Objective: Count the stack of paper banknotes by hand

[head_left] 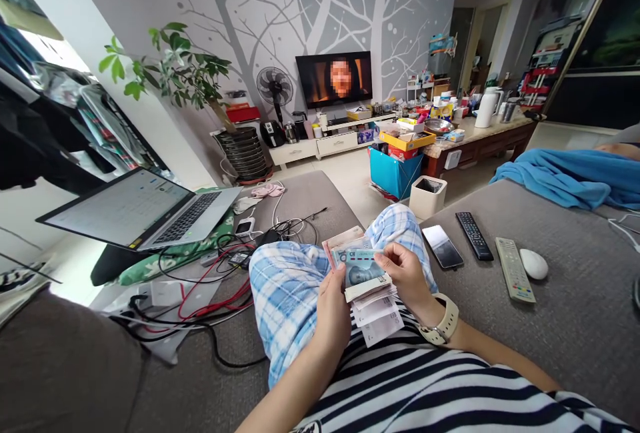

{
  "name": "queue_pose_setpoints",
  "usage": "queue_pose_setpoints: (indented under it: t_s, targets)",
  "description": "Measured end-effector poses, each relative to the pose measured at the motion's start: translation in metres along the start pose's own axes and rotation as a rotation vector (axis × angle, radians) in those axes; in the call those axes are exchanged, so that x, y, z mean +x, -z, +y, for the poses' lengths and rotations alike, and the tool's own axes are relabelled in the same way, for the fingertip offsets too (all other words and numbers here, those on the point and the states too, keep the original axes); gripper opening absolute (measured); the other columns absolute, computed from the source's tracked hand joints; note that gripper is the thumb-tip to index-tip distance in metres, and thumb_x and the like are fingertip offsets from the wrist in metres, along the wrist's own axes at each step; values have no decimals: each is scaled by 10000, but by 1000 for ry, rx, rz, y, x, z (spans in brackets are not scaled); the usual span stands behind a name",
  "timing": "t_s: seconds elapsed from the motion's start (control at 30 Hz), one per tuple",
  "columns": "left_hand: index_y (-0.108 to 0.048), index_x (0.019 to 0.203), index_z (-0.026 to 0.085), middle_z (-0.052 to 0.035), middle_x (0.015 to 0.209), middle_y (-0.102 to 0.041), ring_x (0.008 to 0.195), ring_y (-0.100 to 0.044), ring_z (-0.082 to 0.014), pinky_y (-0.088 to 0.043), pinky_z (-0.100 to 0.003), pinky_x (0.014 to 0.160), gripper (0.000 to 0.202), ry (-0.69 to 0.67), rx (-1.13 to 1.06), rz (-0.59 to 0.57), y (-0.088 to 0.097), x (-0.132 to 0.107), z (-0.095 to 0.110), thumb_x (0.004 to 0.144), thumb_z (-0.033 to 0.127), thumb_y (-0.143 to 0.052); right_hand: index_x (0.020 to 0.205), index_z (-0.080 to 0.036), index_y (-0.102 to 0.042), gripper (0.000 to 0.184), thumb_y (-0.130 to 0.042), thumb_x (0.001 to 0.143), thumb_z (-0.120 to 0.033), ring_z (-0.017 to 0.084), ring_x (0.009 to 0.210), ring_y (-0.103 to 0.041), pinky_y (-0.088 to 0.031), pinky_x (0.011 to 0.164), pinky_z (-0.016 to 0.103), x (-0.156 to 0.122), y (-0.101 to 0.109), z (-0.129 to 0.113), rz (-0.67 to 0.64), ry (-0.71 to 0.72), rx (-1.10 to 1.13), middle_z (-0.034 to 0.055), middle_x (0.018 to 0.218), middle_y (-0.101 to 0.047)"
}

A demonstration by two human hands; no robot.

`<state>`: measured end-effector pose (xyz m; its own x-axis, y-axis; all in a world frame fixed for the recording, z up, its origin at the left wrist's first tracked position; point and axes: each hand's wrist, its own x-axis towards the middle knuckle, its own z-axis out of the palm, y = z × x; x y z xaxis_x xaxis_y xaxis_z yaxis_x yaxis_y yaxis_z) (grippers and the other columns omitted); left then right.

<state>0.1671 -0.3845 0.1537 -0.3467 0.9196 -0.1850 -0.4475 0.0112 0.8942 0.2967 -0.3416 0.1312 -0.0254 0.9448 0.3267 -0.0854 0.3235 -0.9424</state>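
Note:
I sit on a grey sofa [575, 326] with my knees in blue checked trousers in front of me. My left hand [333, 313] grips a fanned stack of banknotes and paper slips [363, 279] from below, fingers wrapped round it. My right hand [407, 273], with a pale watch on the wrist, pinches the top greenish note at its right edge. White slips hang out under the stack toward my striped shirt.
On the sofa to my right lie a phone [443, 246], a black remote [474, 235], a grey remote [514, 269] and a white mouse [533, 263]. An open laptop [145, 209] and tangled cables [215, 286] are on my left. A blue blanket [565, 176], a TV [334, 78] and a cluttered table are farther off.

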Motion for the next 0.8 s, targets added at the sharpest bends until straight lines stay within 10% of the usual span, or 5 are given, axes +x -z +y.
queue_pose_setpoints:
  t_s: [0.8]
  targets:
    - [-732,812,119,-47,668,-693,600,-587,-186,-456,-282,591,313,-40,45,-4,1,4,-8,703,405,-666,771,-182,-603,255,-538,861,-412,135,585,-460,-382,561,255,-9,3,2,-38,45,48,-11,636,-509]
